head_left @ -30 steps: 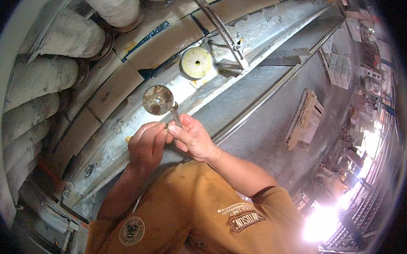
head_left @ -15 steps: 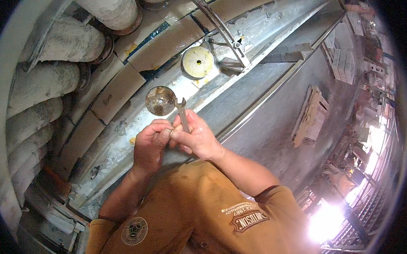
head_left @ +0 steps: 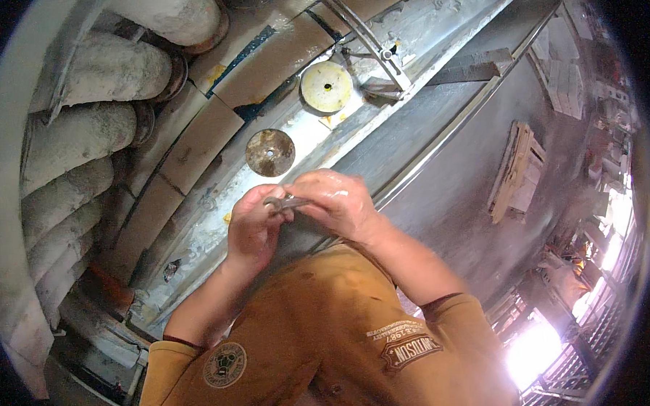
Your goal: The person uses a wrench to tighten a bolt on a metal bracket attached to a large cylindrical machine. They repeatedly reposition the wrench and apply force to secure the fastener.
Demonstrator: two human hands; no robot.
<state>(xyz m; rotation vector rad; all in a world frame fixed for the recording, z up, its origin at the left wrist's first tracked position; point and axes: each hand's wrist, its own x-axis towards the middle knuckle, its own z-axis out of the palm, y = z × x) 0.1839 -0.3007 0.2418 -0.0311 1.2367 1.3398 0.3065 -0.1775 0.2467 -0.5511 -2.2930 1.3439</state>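
Both my hands meet in front of my chest. My right hand (head_left: 337,204) grips a grey open-ended wrench (head_left: 287,202) by its shaft, back of the hand up. The wrench lies nearly level, its forked jaw at the fingers of my left hand (head_left: 253,224). Those left fingers are curled in a pinch; whatever is between them is too small or hidden to name. Just beyond my hands rests a round, brown-stained metal disc (head_left: 270,152) with a small central hole. A pale yellow disc (head_left: 326,87) with a dark centre hole sits farther along the same ledge.
A slotted metal bracket (head_left: 376,48) slants down to the ledge. Tan slabs (head_left: 206,139) line its far side, with dusty, pale rounded housings (head_left: 120,70) at the left. A metal rail (head_left: 438,143) borders the walkway on the right, where a wooden piece (head_left: 516,169) lies.
The wrench has swung from upright to nearly level, jaw now toward my left hand. My right hand has turned over with its back up. The view has shifted slightly.
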